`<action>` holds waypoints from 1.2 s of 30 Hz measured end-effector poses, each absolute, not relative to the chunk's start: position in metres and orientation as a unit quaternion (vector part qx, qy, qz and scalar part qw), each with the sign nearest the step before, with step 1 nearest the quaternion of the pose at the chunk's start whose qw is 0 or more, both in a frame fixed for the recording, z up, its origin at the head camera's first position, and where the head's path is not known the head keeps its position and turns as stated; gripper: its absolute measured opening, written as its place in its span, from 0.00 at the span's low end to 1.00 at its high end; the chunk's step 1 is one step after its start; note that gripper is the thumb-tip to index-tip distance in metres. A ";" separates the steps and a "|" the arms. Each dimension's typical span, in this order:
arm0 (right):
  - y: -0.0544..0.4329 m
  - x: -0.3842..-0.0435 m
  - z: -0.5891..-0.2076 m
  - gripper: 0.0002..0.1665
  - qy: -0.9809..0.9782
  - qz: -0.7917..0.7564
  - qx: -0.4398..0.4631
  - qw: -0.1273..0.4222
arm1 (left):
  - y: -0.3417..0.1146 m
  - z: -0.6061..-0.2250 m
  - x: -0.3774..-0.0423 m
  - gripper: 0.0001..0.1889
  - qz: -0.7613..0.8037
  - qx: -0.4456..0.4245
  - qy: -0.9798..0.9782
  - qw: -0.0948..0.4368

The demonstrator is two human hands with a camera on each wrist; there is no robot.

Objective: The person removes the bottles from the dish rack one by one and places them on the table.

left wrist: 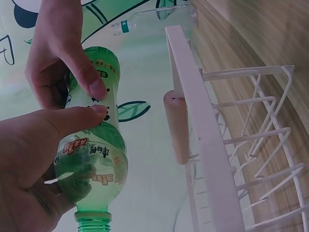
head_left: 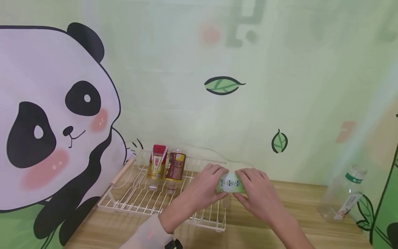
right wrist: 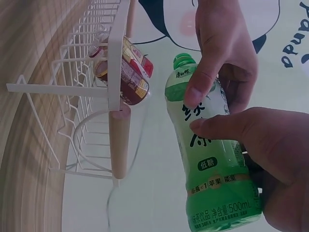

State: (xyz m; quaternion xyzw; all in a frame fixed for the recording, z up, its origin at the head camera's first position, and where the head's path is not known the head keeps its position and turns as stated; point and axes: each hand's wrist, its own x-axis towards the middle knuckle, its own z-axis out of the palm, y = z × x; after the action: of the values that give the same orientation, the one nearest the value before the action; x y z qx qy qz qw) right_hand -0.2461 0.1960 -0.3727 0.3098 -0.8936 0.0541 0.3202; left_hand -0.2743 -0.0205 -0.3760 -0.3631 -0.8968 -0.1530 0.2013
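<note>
Both hands hold a green tea bottle (head_left: 230,183) sideways above the right part of the white wire rack (head_left: 118,206). My left hand (head_left: 206,184) grips it by the shoulder end, near the green threaded neck (left wrist: 94,222). Around the base end, my right hand (head_left: 256,188) grips it. In the left wrist view the two thumbs lie close together across the label; the left hand (left wrist: 29,154) is nearer the camera. Chinese print and "500mL" show on the bottle (right wrist: 212,193) in the right wrist view. The fingers behind it are partly hidden.
Two bottles stand neck down in the rack: a red and gold one (head_left: 158,162) and a brown one (head_left: 176,166). The rack has wooden handles (head_left: 122,171). A clear bottle (head_left: 340,197) stands at the table's right. Behind hangs a panda-printed backdrop (head_left: 186,114).
</note>
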 end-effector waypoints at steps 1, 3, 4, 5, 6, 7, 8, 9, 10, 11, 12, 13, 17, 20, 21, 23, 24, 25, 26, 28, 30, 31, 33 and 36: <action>0.195 -0.247 -0.371 0.38 -0.892 0.057 0.313 0.322 | -0.021 -0.375 -0.274 0.37 -0.152 -0.362 -0.897 0.203; 0.193 -0.248 -0.368 0.37 -0.889 0.063 0.317 0.324 | -0.023 -0.372 -0.275 0.36 -0.156 -0.363 -0.895 0.206; 0.193 -0.248 -0.367 0.37 -0.888 0.066 0.319 0.325 | -0.023 -0.371 -0.274 0.36 -0.157 -0.364 -0.894 0.207; 0.192 -0.248 -0.366 0.37 -0.887 0.071 0.319 0.325 | -0.024 -0.370 -0.274 0.35 -0.158 -0.366 -0.893 0.209; 0.192 -0.249 -0.365 0.37 -0.886 0.074 0.319 0.327 | -0.024 -0.369 -0.274 0.35 -0.159 -0.369 -0.891 0.211; 0.192 -0.248 -0.366 0.37 -0.886 0.079 0.318 0.327 | -0.024 -0.369 -0.274 0.35 -0.160 -0.372 -0.890 0.210; 0.192 -0.248 -0.366 0.37 -0.887 0.083 0.317 0.326 | -0.024 -0.370 -0.274 0.34 -0.160 -0.374 -0.889 0.210; 0.193 -0.248 -0.367 0.37 -0.887 0.086 0.316 0.325 | -0.024 -0.370 -0.274 0.34 -0.158 -0.376 -0.888 0.211; 0.193 -0.248 -0.368 0.38 -0.888 0.088 0.315 0.324 | -0.023 -0.370 -0.274 0.34 -0.156 -0.377 -0.888 0.213; 0.194 -0.248 -0.368 0.38 -0.888 0.089 0.315 0.322 | -0.023 -0.370 -0.274 0.34 -0.154 -0.377 -0.888 0.213; 0.194 -0.249 -0.369 0.38 -0.889 0.090 0.316 0.320 | -0.023 -0.371 -0.274 0.34 -0.152 -0.376 -0.889 0.211; 0.195 -0.249 -0.369 0.38 -0.889 0.092 0.317 0.317 | -0.022 -0.371 -0.273 0.34 -0.148 -0.374 -0.891 0.210; 0.199 -0.249 -0.366 0.38 -0.890 0.096 0.322 0.308 | -0.022 -0.370 -0.271 0.36 -0.142 -0.374 -0.894 0.203; 0.202 -0.249 -0.363 0.39 -0.889 0.096 0.327 0.306 | -0.022 -0.369 -0.270 0.37 -0.133 -0.381 -0.892 0.204; 0.203 -0.249 -0.362 0.39 -0.889 0.095 0.330 0.304 | -0.022 -0.369 -0.270 0.37 -0.129 -0.382 -0.892 0.205; 0.204 -0.249 -0.359 0.38 -0.888 0.092 0.335 0.300 | -0.022 -0.367 -0.270 0.37 -0.125 -0.383 -0.891 0.207; 0.205 -0.249 -0.358 0.38 -0.888 0.092 0.339 0.297 | -0.022 -0.367 -0.269 0.37 -0.126 -0.384 -0.891 0.205; 0.205 -0.248 -0.357 0.38 -0.888 0.091 0.342 0.295 | -0.022 -0.367 -0.269 0.37 -0.128 -0.386 -0.891 0.201; 0.206 -0.248 -0.357 0.38 -0.888 0.092 0.344 0.291 | -0.022 -0.367 -0.268 0.37 -0.131 -0.388 -0.891 0.198; 0.208 -0.247 -0.356 0.38 -0.889 0.093 0.346 0.284 | -0.022 -0.367 -0.267 0.37 -0.136 -0.392 -0.890 0.191; 0.210 -0.247 -0.355 0.38 -0.891 0.093 0.345 0.278 | -0.021 -0.368 -0.267 0.37 -0.135 -0.395 -0.889 0.189; 0.210 -0.247 -0.354 0.38 -0.893 0.093 0.343 0.275 | -0.021 -0.368 -0.267 0.37 -0.133 -0.397 -0.888 0.190; 0.211 -0.247 -0.353 0.38 -0.895 0.091 0.343 0.272 | -0.020 -0.367 -0.267 0.37 -0.130 -0.399 -0.887 0.191; 0.210 -0.246 -0.352 0.38 -0.895 0.087 0.342 0.272 | -0.020 -0.365 -0.268 0.37 -0.131 -0.398 -0.889 0.187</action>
State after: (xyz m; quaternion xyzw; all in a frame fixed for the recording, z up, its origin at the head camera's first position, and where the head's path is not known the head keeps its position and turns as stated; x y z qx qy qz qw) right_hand -0.2457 0.2101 -0.3519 0.3424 -0.8951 0.0868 0.2721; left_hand -0.2677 -0.0203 -0.3653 -0.3980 -0.8885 -0.1314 0.1866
